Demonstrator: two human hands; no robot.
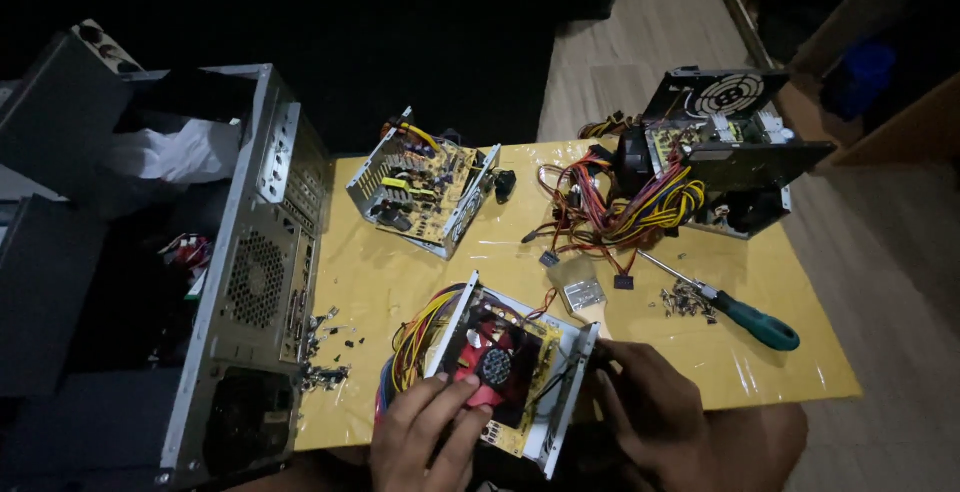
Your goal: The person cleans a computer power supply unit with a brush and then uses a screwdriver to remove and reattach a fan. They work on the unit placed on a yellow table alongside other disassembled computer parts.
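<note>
Now the left hand (425, 434) presses its fingers on the red fan of an opened grey metal power supply box (512, 367) at the near edge of the yellow table (790, 372), while the right hand (655, 414) grips its right wall, and a green-handled screwdriver (735, 307) lies near.

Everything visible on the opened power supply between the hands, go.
The power supply is an open, silver sheet-metal box, lid off, lying tilted at the near edge of the yellow table. Inside sits a dark fan with a red frame over a tan circuit board. A bundle of yellow, red and blue wires leaves its left side. The left hand rests fingers on the fan and near wall; the right hand holds the right wall. A brush lies just behind it.
</note>
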